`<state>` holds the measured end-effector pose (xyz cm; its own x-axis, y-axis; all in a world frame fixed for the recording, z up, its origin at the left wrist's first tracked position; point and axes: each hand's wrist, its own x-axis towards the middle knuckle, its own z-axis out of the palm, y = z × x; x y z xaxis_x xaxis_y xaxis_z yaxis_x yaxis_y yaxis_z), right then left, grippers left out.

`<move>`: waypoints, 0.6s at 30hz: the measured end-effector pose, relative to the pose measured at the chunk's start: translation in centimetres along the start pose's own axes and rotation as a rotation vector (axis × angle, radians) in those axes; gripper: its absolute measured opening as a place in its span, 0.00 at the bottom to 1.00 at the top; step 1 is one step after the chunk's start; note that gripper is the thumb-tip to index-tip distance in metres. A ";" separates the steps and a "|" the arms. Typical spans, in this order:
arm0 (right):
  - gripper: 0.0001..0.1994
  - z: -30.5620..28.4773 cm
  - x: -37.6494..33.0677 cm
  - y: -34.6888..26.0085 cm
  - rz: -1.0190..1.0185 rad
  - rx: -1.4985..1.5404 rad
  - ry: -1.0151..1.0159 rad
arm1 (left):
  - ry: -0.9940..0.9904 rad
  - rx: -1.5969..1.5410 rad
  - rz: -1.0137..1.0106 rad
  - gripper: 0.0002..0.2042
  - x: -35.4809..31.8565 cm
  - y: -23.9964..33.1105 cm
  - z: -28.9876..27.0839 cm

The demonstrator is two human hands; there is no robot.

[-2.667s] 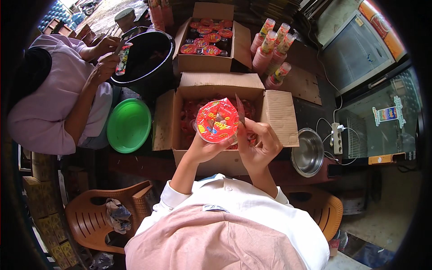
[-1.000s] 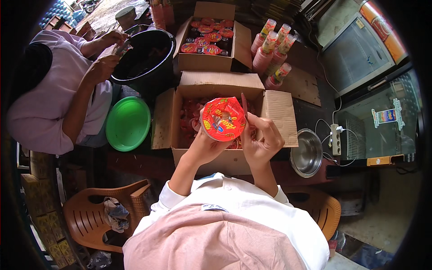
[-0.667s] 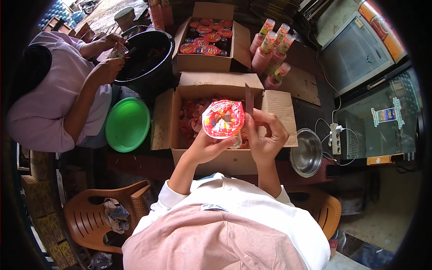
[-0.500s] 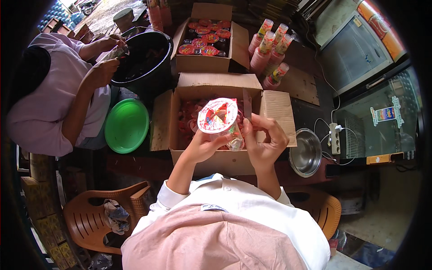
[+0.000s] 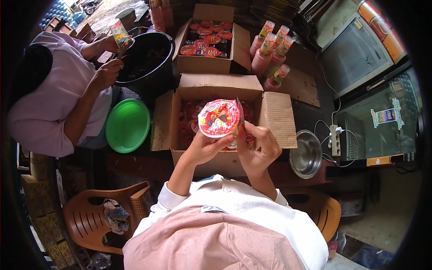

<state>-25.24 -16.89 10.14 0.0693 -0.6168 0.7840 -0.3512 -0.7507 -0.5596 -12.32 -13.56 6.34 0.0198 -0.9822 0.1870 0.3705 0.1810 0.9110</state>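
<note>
A clear plastic cup with a red printed film lid [image 5: 218,120] is held over a cardboard box, its lid facing up. Fingers of my left hand [image 5: 197,150] wrap round the cup's side from the left. My right hand [image 5: 260,148] pinches a thin knife [image 5: 240,111], blade pointing away from me. The blade lies along the right edge of the lid; whether it cuts into the film I cannot tell. Below, the open cardboard box [image 5: 279,119] contains many crumpled red pieces, partly hidden by the cup and hands.
Behind stands a box of red-lidded cups [image 5: 182,63], beside stacked cups [image 5: 261,63]. A steel bowl [image 5: 306,155] and a power strip [image 5: 335,139] lie right. At left are a green basin [image 5: 128,126], a black bucket [image 5: 168,56] and a co-worker [image 5: 58,103] holding a cup.
My right hand and the knife have moved left, bringing the blade against the lid's edge. The cup has turned slightly, and its lid has less glare. The co-worker's cup has risen.
</note>
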 end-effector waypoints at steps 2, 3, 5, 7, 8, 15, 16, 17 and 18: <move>0.10 0.2 0.0 0.1 -0.021 -0.033 0.022 | -0.007 0.072 -0.007 0.16 -0.1 -0.1 -0.2; 0.10 0.2 0.0 0.1 -0.021 -0.033 0.021 | -0.006 0.072 -0.007 0.16 -0.1 -0.1 -0.2; 0.09 0.3 0.0 0.2 -0.011 -0.045 0.028 | -0.010 0.173 0.080 0.16 0.1 -0.2 -0.2; 0.09 0.5 0.3 -0.1 -0.023 -0.051 0.028 | -0.033 0.201 0.070 0.17 0.0 -0.6 -0.6; 0.09 0.5 0.4 -0.2 -0.036 -0.058 0.030 | -0.056 0.229 0.059 0.19 -0.1 -0.7 -0.8; 0.13 0.2 0.5 0.1 0.025 -0.023 -0.012 | -0.093 0.370 0.102 0.18 -0.1 -0.8 -1.3; 0.13 0.2 0.5 0.1 0.040 -0.015 -0.016 | -0.097 0.398 0.128 0.17 0.0 -0.6 -1.3; 0.13 0.3 0.5 0.0 0.054 -0.007 -0.019 | -0.099 0.413 0.142 0.17 0.0 -0.4 -1.2; 0.13 0.2 0.6 0.1 0.055 -0.007 -0.019 | -0.102 0.426 0.155 0.17 0.1 -0.2 -1.2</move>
<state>-25.00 -17.34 10.49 0.0672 -0.6611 0.7473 -0.3618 -0.7141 -0.5993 -11.32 -13.74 5.72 -0.0545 -0.9357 0.3485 -0.0446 0.3509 0.9353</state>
